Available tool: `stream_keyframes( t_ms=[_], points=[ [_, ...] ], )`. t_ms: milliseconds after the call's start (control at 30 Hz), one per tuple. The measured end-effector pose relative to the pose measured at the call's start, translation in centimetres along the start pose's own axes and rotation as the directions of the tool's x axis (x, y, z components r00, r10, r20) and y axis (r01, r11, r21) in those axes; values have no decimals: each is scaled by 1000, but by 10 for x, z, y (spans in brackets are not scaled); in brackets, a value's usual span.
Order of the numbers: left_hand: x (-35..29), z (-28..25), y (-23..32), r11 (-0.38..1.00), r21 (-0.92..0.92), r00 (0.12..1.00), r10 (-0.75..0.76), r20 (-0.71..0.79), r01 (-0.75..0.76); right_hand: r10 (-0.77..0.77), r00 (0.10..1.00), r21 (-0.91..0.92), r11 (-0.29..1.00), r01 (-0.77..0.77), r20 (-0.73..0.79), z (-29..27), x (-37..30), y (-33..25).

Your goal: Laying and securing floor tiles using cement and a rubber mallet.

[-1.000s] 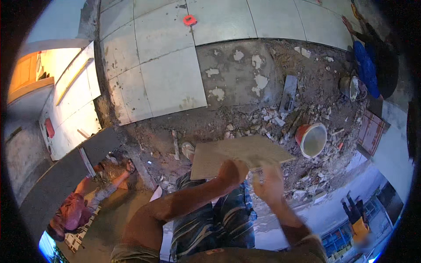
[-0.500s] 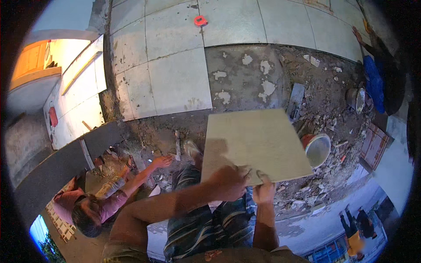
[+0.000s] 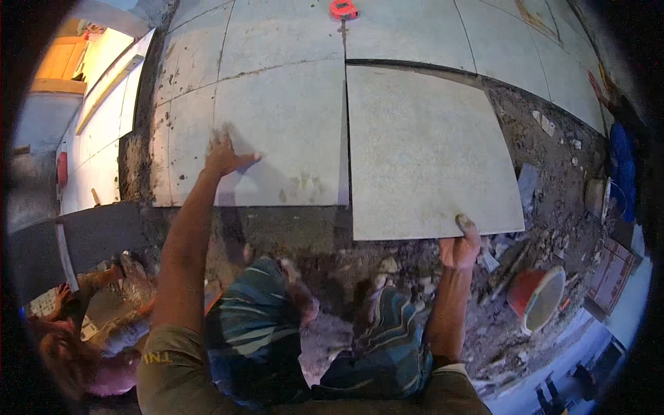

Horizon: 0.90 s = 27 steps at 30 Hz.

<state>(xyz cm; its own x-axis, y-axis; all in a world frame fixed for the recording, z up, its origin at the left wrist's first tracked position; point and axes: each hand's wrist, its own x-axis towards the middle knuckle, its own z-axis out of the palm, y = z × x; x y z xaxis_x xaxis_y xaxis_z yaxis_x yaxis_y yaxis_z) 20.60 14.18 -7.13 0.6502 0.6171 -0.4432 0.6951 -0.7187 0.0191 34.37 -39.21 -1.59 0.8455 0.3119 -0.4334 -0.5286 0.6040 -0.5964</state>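
A large square floor tile (image 3: 429,152) lies over the mortar bed, its far edge close to the row of laid tiles. My right hand (image 3: 462,245) grips its near edge, thumb on top and fingers underneath. The tile's left edge runs beside a laid tile (image 3: 283,138), with a narrow dark gap between them. Fingers spread, my left hand (image 3: 227,155) is over that laid tile's left part; it is slightly blurred, and I cannot tell whether it touches. The mortar under the held tile is hidden.
A red tape measure (image 3: 343,9) sits on the far tiles. Right of my knees, a red bucket (image 3: 538,297) stands among rubble (image 3: 512,346). A co-worker (image 3: 90,346) crouches at the lower left. Another person's blue garment (image 3: 622,173) shows at the far right.
The tile has moved away from me, over the mortar patch beside the laid tile. My left hand has left the tile and moved left, while my right hand still holds the near edge.
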Motion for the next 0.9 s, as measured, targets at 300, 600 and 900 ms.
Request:
stream_keyframes(
  t_ms=[300, 600, 900],
  points=[
    [18, 30, -12, 994, -76, 968, 64, -243, -84, -93, 994, -61, 994, 96, 55, -54, 90, 58],
    [20, 31, -21, 984, -149, 974, 60, -217, -94, 30, 1000, 101, 994, -30, 6, -71, 96, 84],
    [20, 35, -12, 983, -121, 965, 105, -241, -138, 397, 917, -169, 902, -396, -33, -69, 66, 54]
  ],
)
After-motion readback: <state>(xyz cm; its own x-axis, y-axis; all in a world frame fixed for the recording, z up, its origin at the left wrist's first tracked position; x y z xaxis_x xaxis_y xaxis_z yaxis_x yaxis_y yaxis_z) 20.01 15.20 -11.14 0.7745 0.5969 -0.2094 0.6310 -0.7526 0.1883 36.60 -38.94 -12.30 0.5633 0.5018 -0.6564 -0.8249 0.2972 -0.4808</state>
